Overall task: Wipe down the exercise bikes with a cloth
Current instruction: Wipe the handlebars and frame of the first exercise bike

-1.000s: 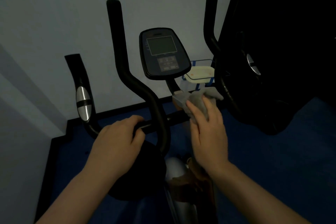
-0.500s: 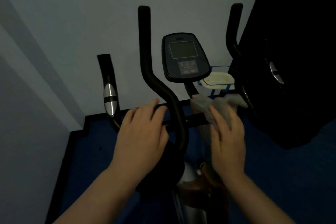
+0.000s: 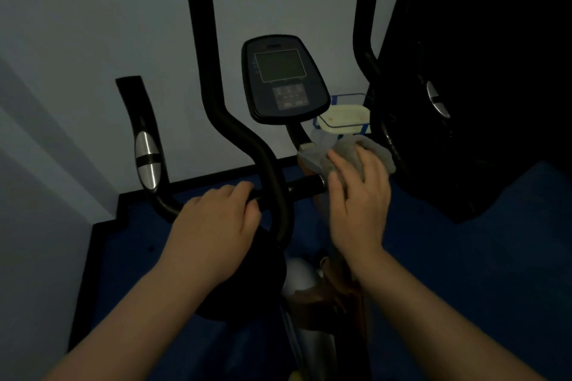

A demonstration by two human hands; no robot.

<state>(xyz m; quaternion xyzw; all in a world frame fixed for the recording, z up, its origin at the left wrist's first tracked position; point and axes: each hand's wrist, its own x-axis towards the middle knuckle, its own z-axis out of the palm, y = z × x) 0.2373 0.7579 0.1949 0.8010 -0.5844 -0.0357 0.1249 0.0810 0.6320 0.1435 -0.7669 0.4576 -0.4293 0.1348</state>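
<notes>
In the head view we find the soft grey cloth (image 3: 368,153) bunched under the right hand (image 3: 356,195), whose fingers press it against the right end of the black tubular handlebar (image 3: 305,187) of the black exercise bike (image 3: 284,77), while the left hand (image 3: 213,226) grips the bar's left section. We judge the cloth light and limp, best held bunched in the palm. The dim light hides the bar beneath the cloth, the bike's lower frame and the dark machine (image 3: 483,71) on the right.
</notes>
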